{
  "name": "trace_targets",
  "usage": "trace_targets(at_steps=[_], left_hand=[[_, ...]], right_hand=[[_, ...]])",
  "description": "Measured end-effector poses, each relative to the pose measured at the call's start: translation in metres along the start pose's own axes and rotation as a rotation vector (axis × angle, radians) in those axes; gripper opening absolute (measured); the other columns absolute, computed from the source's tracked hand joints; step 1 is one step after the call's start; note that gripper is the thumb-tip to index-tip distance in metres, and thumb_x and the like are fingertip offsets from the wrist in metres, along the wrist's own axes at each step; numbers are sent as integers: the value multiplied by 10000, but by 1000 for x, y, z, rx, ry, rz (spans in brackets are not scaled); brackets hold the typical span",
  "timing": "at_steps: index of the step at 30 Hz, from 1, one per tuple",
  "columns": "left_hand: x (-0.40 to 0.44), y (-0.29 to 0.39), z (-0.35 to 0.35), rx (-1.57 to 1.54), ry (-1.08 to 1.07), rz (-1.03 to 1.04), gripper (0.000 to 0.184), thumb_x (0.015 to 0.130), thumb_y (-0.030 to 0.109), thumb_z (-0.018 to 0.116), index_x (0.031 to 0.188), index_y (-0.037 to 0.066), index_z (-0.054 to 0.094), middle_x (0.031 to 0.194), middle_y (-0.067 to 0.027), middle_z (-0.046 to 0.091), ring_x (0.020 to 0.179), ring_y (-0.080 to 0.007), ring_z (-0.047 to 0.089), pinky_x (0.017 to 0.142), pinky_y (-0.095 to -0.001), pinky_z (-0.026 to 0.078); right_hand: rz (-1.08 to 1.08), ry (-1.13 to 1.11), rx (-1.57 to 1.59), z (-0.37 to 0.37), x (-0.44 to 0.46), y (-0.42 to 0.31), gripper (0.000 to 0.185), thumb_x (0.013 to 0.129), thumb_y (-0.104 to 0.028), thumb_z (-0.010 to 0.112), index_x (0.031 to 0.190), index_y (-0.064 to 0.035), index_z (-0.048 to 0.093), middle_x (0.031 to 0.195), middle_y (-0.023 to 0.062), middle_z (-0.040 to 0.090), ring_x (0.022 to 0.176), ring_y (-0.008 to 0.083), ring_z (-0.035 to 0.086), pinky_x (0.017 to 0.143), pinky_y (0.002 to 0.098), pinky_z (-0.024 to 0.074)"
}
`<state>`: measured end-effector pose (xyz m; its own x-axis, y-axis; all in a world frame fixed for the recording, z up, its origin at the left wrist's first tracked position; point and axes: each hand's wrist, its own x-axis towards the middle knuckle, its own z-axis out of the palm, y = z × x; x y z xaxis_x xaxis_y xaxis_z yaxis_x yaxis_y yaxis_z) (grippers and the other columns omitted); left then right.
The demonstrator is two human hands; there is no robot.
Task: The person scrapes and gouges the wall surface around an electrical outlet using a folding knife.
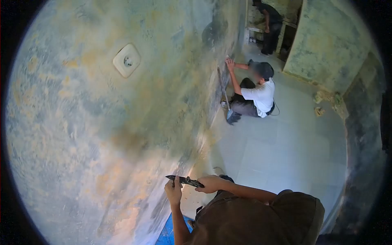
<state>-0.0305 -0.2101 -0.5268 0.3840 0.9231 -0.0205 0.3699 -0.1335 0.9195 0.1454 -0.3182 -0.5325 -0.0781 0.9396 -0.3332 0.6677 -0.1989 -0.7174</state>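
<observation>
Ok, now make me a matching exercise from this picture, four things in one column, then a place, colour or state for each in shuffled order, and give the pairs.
Things:
1. Knife
2. Wall socket
3. Broom
4. Sheet at the bottom edge

Descriptions:
A. Bright blue
B. Beside the seated person in a white top
C. Blade out, held in the right hand
D. Cream-white

Pairs: 1-C, 2-D, 3-B, 4-A

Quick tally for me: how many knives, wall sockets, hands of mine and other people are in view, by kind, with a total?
Knives: 1, the black knife
Wall sockets: 1, the white socket
Your hands: 2, left hand and right hand
Other people: 2, person in the white shirt and person in dark clothes
Total: 6
</observation>
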Motion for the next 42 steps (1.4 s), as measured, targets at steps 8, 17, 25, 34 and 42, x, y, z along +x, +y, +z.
trace_targets(at_steps=[8, 17, 25, 34, 42], left_hand=[[95, 47, 79, 10, 2, -27, 416, 965, 235, 594, 621, 2, 579, 520, -38, 531, 487, -103, 447, 489, -293, 347], [125, 66, 127, -185, 27, -102, 376, 978, 206, 589, 664, 1, 572, 571, -14, 538, 526, -78, 459, 507, -268, 353], [141, 66, 139, -161, 11, -89, 400, 972, 235, 598, 635, 33, 522, 573, -4, 507, 526, -82, 431, 491, -282, 320], [144, 64, 141, -70, 32, -59, 406, 973, 233, 594, 633, 16, 543, 558, -7, 508, 522, -87, 441, 494, -287, 333], [142, 54, 141, -122, 68, -100, 398, 973, 235, 594, 648, 9, 557, 570, -16, 534, 528, -84, 460, 497, -286, 343]], right_hand=[[-84, 56, 8, -119, 44, 79, 405, 878, -456, 602, 966, -62, 622, 864, 196, 666, 863, 402, 649, 762, 499, 487], [-125, 13, 21, -170, 66, 119, 323, 877, -385, 621, 961, -73, 604, 784, 167, 650, 770, 390, 634, 717, 488, 470], [-123, 65, 125, -166, 69, 128, 349, 885, -382, 632, 942, -38, 617, 793, 183, 654, 772, 392, 635, 715, 487, 469], [-121, -4, 81, -182, 76, 127, 371, 892, -398, 622, 946, -32, 627, 829, 209, 645, 840, 405, 633, 760, 494, 476], [-115, -51, 45, -183, 79, 122, 388, 905, -419, 604, 998, -43, 622, 870, 208, 651, 874, 410, 632, 791, 496, 480]])
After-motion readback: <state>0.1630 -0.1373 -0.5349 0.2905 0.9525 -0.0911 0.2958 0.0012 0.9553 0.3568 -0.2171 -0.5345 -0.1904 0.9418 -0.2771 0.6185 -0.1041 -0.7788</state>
